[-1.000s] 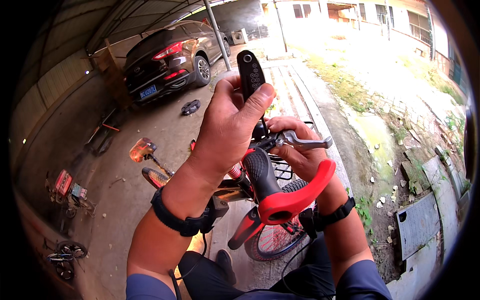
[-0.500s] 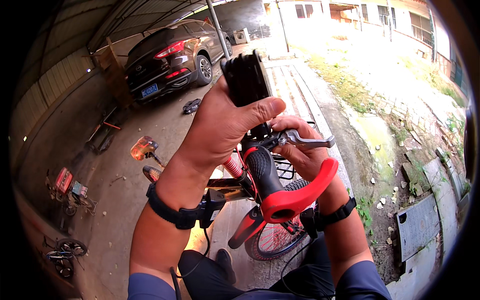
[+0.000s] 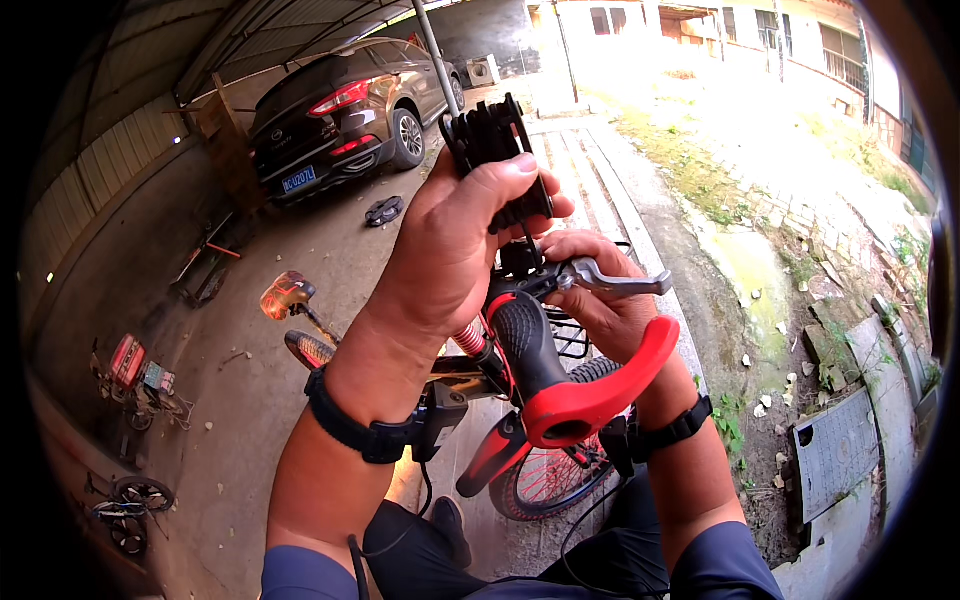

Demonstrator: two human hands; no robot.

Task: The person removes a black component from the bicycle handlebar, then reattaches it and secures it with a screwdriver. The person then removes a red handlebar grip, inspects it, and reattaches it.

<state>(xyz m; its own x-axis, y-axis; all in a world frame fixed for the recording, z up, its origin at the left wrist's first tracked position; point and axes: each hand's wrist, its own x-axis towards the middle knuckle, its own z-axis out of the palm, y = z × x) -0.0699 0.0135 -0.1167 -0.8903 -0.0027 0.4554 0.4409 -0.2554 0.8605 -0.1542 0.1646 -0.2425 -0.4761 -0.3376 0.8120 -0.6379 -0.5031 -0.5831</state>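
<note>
My left hand (image 3: 445,250) is closed around a black folding multi-tool (image 3: 488,140), its thumb pressed along the body. One thin key reaches down from the tool to the brake lever clamp on the handlebar; the exact contact point is too small to tell. Close by, my right hand (image 3: 612,310) grips the silver brake lever (image 3: 620,284) near its base, with part of the fingers hidden behind it. Below both hands are the black ribbed handlebar grip (image 3: 528,340) and a red bar end (image 3: 610,395).
The bicycle's front wheel (image 3: 550,485) with red spokes is under the handlebar. A dark car (image 3: 350,110) stands under the shed roof. Toy vehicles (image 3: 135,375) lie at the left. A grey slab (image 3: 838,450) rests among weeds and rubble at the right.
My left hand has turned the multi-tool slightly, and its thumb has moved up along the body. My left wrist has shifted a little down and right. My right hand stays on the lever.
</note>
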